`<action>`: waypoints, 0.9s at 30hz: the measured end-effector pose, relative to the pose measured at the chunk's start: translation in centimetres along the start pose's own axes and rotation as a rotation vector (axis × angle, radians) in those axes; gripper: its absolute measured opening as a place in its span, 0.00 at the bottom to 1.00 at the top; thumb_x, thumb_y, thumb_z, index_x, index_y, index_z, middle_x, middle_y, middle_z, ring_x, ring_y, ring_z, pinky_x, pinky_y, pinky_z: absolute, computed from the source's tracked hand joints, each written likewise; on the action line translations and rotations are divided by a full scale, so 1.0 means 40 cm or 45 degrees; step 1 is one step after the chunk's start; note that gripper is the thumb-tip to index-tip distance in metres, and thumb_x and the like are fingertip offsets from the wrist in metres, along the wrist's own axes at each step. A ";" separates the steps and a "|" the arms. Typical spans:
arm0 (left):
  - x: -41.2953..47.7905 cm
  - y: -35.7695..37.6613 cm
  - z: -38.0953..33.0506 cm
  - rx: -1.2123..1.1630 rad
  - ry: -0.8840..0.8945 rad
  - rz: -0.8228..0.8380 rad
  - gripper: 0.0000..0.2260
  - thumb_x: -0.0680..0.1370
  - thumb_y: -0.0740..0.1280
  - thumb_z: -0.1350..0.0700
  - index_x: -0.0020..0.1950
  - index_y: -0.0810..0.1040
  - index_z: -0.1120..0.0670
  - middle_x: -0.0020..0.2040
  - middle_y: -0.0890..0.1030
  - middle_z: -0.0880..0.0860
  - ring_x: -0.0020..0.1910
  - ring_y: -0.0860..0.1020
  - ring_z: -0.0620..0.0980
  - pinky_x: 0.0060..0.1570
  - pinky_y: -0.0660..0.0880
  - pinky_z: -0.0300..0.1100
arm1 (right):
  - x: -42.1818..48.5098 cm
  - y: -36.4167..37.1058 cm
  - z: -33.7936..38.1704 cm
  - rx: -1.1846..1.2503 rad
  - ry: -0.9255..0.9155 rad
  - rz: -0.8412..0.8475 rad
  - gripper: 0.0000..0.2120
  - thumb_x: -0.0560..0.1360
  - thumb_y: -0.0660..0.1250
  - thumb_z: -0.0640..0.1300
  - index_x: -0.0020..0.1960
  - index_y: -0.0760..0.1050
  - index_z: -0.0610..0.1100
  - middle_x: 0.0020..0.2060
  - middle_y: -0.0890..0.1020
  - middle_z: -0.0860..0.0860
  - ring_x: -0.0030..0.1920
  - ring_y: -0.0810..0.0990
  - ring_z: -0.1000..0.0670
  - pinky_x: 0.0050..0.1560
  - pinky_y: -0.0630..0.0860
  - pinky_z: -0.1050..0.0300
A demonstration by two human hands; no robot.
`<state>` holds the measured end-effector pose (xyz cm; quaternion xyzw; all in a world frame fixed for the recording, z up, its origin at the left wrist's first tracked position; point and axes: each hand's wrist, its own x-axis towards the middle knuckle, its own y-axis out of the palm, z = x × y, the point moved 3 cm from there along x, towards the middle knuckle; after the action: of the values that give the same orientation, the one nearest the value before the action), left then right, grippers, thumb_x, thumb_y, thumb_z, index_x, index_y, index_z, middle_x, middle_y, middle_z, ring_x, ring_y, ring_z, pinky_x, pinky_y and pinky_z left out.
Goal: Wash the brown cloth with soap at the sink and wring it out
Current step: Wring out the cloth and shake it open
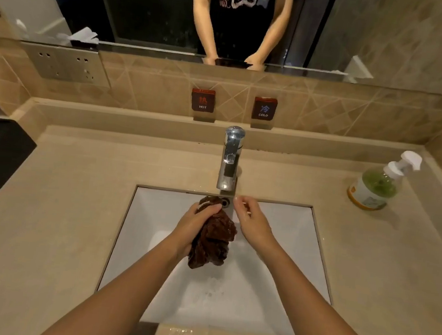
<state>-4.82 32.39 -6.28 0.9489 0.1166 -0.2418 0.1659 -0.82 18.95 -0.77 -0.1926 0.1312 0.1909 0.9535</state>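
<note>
A brown cloth (pixel 215 240) is gripped, bunched, by the left hand (pixel 194 224) over the sink (pixel 155 207), likely for draining; the right hand (pixel 252 222) is held beside it, empty, loosely curled.

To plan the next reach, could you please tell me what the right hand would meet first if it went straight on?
Probably the faucet, just beyond the right hand; depth is unclear.
</note>
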 end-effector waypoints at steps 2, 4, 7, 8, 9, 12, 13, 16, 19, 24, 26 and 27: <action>-0.028 0.009 0.003 0.060 -0.003 -0.007 0.20 0.73 0.71 0.47 0.62 0.75 0.54 0.55 0.81 0.58 0.53 0.81 0.54 0.51 0.79 0.47 | -0.053 0.048 -0.041 0.079 -0.041 0.244 0.24 0.77 0.58 0.56 0.71 0.60 0.51 0.64 0.70 0.53 0.64 0.71 0.53 0.60 0.71 0.61; -0.057 0.027 0.006 0.119 -0.028 -0.040 0.19 0.74 0.69 0.45 0.61 0.75 0.52 0.55 0.81 0.56 0.54 0.80 0.54 0.51 0.79 0.47 | -0.079 0.085 -0.060 0.092 -0.087 0.292 0.29 0.75 0.62 0.55 0.73 0.56 0.55 0.63 0.69 0.56 0.64 0.70 0.54 0.63 0.70 0.58; -0.096 0.049 -0.008 0.125 -0.109 -0.019 0.18 0.78 0.60 0.41 0.56 0.79 0.51 0.51 0.82 0.53 0.50 0.80 0.50 0.46 0.77 0.41 | -0.081 0.077 -0.077 0.207 -0.044 0.100 0.24 0.73 0.67 0.53 0.67 0.64 0.57 0.58 0.74 0.57 0.60 0.74 0.53 0.60 0.73 0.56; -0.109 0.051 -0.016 0.144 -0.119 0.008 0.18 0.79 0.56 0.40 0.55 0.79 0.50 0.49 0.82 0.51 0.49 0.80 0.47 0.45 0.76 0.39 | -0.080 0.064 -0.083 0.282 -0.021 0.056 0.20 0.73 0.67 0.52 0.64 0.68 0.56 0.56 0.76 0.56 0.59 0.75 0.53 0.57 0.74 0.58; -0.118 0.047 -0.022 0.187 -0.109 0.031 0.20 0.80 0.53 0.39 0.55 0.78 0.49 0.49 0.81 0.49 0.49 0.78 0.45 0.47 0.74 0.39 | -0.081 0.049 -0.086 0.361 0.009 0.029 0.16 0.74 0.66 0.49 0.61 0.70 0.55 0.54 0.78 0.56 0.57 0.77 0.52 0.53 0.75 0.60; -0.125 0.033 -0.027 0.278 -0.001 0.030 0.24 0.80 0.50 0.38 0.61 0.77 0.50 0.57 0.80 0.51 0.59 0.76 0.48 0.55 0.71 0.41 | -0.084 0.020 -0.086 0.589 0.084 -0.028 0.11 0.75 0.65 0.43 0.57 0.72 0.51 0.51 0.79 0.52 0.53 0.78 0.51 0.47 0.76 0.61; -0.122 0.029 -0.019 0.263 0.043 0.037 0.24 0.79 0.50 0.38 0.63 0.76 0.50 0.60 0.79 0.51 0.62 0.75 0.49 0.56 0.70 0.40 | -0.084 0.014 -0.081 0.661 0.118 -0.031 0.11 0.76 0.64 0.43 0.57 0.72 0.49 0.51 0.80 0.49 0.53 0.79 0.50 0.49 0.76 0.58; -0.130 0.030 0.017 -0.009 0.036 0.130 0.29 0.74 0.53 0.36 0.67 0.73 0.52 0.64 0.78 0.53 0.66 0.73 0.52 0.62 0.70 0.42 | -0.089 0.015 -0.058 0.890 0.179 -0.007 0.14 0.76 0.65 0.43 0.61 0.73 0.44 0.54 0.80 0.44 0.55 0.79 0.47 0.56 0.76 0.51; -0.161 0.064 0.041 -0.315 -0.125 0.261 0.31 0.70 0.57 0.36 0.65 0.74 0.53 0.58 0.81 0.58 0.59 0.78 0.55 0.59 0.75 0.51 | -0.101 0.032 -0.040 0.472 0.023 -0.067 0.17 0.76 0.63 0.49 0.64 0.70 0.48 0.55 0.78 0.51 0.58 0.76 0.50 0.56 0.73 0.57; -0.160 0.073 0.053 -0.351 -0.062 0.336 0.40 0.57 0.82 0.48 0.65 0.73 0.59 0.53 0.82 0.60 0.53 0.82 0.55 0.50 0.80 0.48 | -0.120 0.045 -0.034 -0.366 -0.291 0.043 0.23 0.79 0.44 0.58 0.72 0.61 0.54 0.72 0.65 0.53 0.73 0.58 0.50 0.73 0.53 0.47; -0.166 0.067 0.056 -0.325 -0.097 0.347 0.33 0.56 0.82 0.52 0.57 0.77 0.60 0.44 0.84 0.59 0.43 0.84 0.54 0.40 0.81 0.46 | -0.110 0.036 -0.017 -0.396 -0.257 0.230 0.22 0.81 0.44 0.53 0.74 0.56 0.51 0.75 0.56 0.52 0.75 0.51 0.52 0.75 0.46 0.49; -0.173 0.068 0.054 -0.307 -0.136 0.331 0.27 0.59 0.80 0.54 0.55 0.77 0.60 0.39 0.85 0.58 0.38 0.84 0.54 0.37 0.81 0.46 | -0.099 0.026 -0.007 -0.403 -0.231 0.314 0.22 0.81 0.46 0.52 0.74 0.57 0.50 0.75 0.56 0.52 0.75 0.52 0.51 0.75 0.47 0.50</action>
<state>-10.81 28.12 -3.93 0.9151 0.0122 -0.2525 0.3141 -4.82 18.46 -0.08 -0.3045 0.0358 0.3407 0.8888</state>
